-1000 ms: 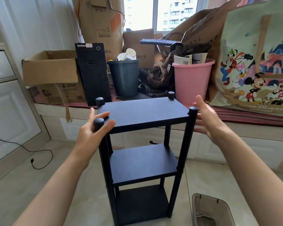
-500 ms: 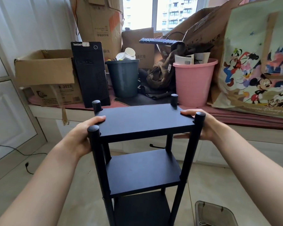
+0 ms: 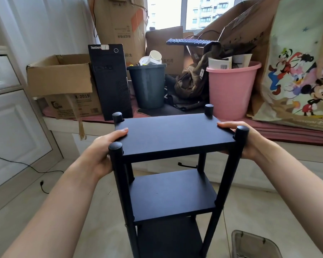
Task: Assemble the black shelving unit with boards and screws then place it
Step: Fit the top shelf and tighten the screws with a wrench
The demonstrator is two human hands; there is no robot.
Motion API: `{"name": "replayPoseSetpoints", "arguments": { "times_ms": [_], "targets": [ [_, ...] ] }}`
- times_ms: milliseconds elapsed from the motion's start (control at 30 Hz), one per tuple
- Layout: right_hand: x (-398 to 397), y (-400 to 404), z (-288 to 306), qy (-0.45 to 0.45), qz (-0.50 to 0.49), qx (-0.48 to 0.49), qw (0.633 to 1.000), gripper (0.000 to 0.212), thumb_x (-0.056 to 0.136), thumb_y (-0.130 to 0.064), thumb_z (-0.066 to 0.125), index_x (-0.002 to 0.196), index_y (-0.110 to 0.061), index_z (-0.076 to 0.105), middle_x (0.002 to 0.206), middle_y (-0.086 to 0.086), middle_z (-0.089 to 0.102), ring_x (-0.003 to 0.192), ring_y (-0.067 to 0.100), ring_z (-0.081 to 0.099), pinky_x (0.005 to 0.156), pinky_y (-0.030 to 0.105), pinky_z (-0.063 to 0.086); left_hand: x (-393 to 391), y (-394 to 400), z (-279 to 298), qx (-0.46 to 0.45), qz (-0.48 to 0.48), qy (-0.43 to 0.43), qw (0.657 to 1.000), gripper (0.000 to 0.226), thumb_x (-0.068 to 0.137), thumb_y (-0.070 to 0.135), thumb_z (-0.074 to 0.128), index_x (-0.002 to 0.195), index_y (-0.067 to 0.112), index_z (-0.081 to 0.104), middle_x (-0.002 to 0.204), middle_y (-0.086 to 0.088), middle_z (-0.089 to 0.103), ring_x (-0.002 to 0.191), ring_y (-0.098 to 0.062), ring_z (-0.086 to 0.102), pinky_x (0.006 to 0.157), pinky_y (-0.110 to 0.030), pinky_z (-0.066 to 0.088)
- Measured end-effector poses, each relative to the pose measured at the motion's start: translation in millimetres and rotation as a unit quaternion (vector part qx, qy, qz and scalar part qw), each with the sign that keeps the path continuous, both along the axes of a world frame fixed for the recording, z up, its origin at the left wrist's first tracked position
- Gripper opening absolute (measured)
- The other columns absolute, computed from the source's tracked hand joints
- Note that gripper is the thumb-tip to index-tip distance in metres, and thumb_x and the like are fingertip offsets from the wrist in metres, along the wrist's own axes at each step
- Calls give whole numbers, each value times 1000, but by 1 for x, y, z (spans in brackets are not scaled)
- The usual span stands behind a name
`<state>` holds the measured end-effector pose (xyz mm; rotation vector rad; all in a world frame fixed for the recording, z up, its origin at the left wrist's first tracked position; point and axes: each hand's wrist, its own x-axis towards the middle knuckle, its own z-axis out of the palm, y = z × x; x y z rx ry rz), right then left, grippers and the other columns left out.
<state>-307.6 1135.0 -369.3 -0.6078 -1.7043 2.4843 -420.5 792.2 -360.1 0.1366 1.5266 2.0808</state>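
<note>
The black shelving unit stands upright in front of me, with three boards between four round posts. My left hand grips the left edge of the top board, thumb lying on top and fingers underneath. My right hand grips the right edge the same way, partly hidden behind the near right post. The unit's feet are out of frame, so I cannot tell whether it touches the floor.
Behind the unit runs a low window ledge crowded with a cardboard box, a black computer tower, a dark bin, a pink bucket and a cartoon bag. A clear container sits on the floor at lower right. A cable trails left.
Both hands went from hovering open beside the top board to gripping its two short edges. The unit now appears larger and nearer in view.
</note>
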Motion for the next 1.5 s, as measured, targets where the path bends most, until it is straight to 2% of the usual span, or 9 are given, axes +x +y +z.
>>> {"name": "replayPoseSetpoints", "arguments": {
  "times_ms": [100, 333, 567, 733, 933, 1067, 1167, 1367, 1500],
  "targets": [
    [1, 0, 2, 0, 2, 13, 1000, 20, 71, -23, 72, 83, -9, 79, 90, 5, 75, 71, 19, 73, 60, 32, 60, 0, -1, 1, -2, 8, 7, 1000, 34, 89, 25, 68, 116, 5, 69, 107, -8, 76, 82, -19, 76, 62, -26, 61],
    [-3, 3, 17, 5, 3, 47, 999, 24, 69, -27, 74, 82, -9, 81, 88, 4, 76, 71, 18, 74, 59, 33, 59, -3, 2, 8, -3, 38, 16, 999, 27, 91, 25, 69, 110, 5, 67, 91, -7, 78, 70, -18, 76, 52, -26, 57],
    [2, 3, 19, 1, 18, 53, 998, 20, 76, -28, 70, 78, -11, 81, 87, 2, 76, 70, 16, 74, 58, 31, 59, 0, 1, 6, 7, 13, 15, 1000, 33, 92, 26, 67, 116, 3, 66, 104, -9, 76, 80, -20, 76, 59, -28, 60],
    [3, 3, 22, -4, 21, 57, 998, 24, 86, -27, 65, 76, -10, 81, 84, 2, 76, 67, 15, 73, 57, 29, 58, 0, 1, 6, 12, 5, 7, 1000, 30, 93, 25, 65, 112, 2, 66, 100, -9, 77, 77, -19, 76, 58, -27, 60],
    [4, 5, 19, 7, 34, 52, 998, 21, 76, -28, 71, 81, -10, 81, 86, 1, 75, 68, 13, 73, 57, 27, 58, -3, 0, 4, 17, -2, 2, 1000, 34, 90, 24, 67, 114, 0, 65, 103, -11, 76, 79, -20, 76, 60, -27, 60],
    [3, 5, 15, 21, 48, 44, 998, 22, 78, -27, 67, 83, -10, 81, 86, 1, 76, 69, 13, 73, 57, 26, 57, -5, -1, -2, 19, -8, -1, 1000, 36, 89, 25, 67, 116, 1, 66, 108, -10, 76, 82, -19, 76, 66, -27, 62],
    [4, 5, 14, 28, 54, 43, 997, 24, 78, -28, 67, 85, -10, 81, 88, 2, 76, 70, 13, 73, 58, 25, 57, -6, -2, -3, 15, -8, 1, 1000, 46, 78, 28, 72, 115, 2, 67, 107, -10, 76, 83, -19, 76, 64, -27, 61],
    [5, 5, 15, 30, 59, 51, 997, 24, 79, -28, 67, 81, -9, 81, 82, 2, 76, 67, 12, 73, 56, 23, 57, -10, -3, -5, 12, -9, 1, 1000, 50, 70, 28, 74, 111, 1, 67, 105, -12, 76, 81, -21, 76, 60, -28, 60],
    [5, 3, 6, 30, 51, 31, 998, 27, 78, -28, 67, 95, -9, 79, 92, 4, 76, 73, 14, 74, 62, 27, 60, -10, -3, -13, 4, -21, -3, 1000, 45, 72, 28, 73, 108, 1, 69, 104, -13, 76, 80, -21, 76, 63, -29, 62]
  ]
}}
